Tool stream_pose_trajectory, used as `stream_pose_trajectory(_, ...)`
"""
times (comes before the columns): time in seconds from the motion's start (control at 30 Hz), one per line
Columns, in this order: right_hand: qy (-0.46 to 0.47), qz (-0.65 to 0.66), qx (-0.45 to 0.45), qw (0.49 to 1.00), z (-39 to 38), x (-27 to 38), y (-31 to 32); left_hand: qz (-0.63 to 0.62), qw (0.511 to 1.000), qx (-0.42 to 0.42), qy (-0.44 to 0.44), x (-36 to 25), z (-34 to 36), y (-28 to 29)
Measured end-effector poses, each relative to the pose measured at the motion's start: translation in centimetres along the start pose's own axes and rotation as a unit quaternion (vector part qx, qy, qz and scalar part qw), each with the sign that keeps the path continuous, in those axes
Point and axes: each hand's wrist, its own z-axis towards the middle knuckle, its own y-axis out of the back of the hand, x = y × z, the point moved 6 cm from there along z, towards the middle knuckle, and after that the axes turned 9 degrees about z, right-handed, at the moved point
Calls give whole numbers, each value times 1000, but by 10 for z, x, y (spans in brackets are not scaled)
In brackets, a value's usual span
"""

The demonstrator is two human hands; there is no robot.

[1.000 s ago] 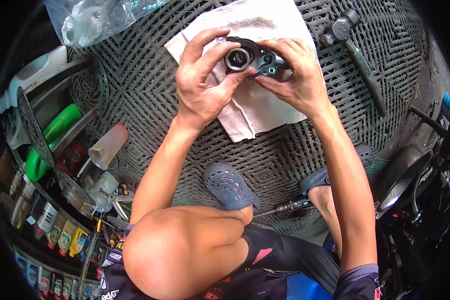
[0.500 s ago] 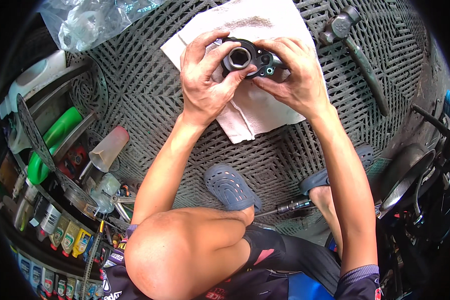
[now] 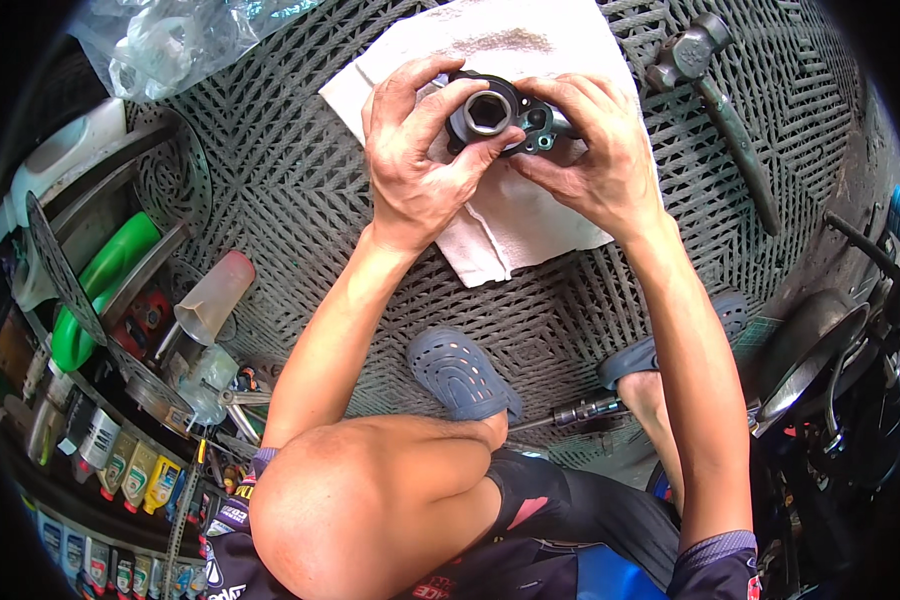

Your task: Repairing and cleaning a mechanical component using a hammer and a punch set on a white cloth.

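Observation:
Both of my hands grip a dark round metal part (image 3: 492, 112) with a hexagonal hole in its middle and a small bluish fitting on its right side. My left hand (image 3: 417, 160) wraps its left half, thumb under the rim. From the right, my right hand (image 3: 595, 160) closes on the other side with fingertips at the fitting. The part is held just above a white cloth (image 3: 515, 215) spread on a grey plastic grid mat (image 3: 290, 220).
A hammer (image 3: 715, 90) lies on the mat to the right. At the left sit a clear plastic bag (image 3: 170, 40), a plastic cup (image 3: 210, 300), green and white bottles (image 3: 100, 280) and a row of small bottles. A ratchet tool (image 3: 585, 410) lies between my sandalled feet. Dark machine parts stand at right.
Both hands have turned the metal part slightly, so its hexagonal hole now faces the camera more squarely. The hands stay over the cloth.

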Motion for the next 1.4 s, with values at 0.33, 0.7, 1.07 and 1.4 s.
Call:
stream_pose_trajectory(0.33,-6,-2,7,1000,2,0,-1,35,999,20,-23,-9,4,1)
stream_pose_trajectory(0.7,-11,1,12,1000,2,-1,0,34,999,-5,-32,-4,0,-6)
stream_pose_trajectory(1.07,9,9,-17,1000,2,-1,1,-23,999,-35,-7,0,-2,-5)
stream_pose_trajectory(1.4,-23,-181,-98,978,-15,-6,73,27,999,-17,-43,-4,-2,-3)
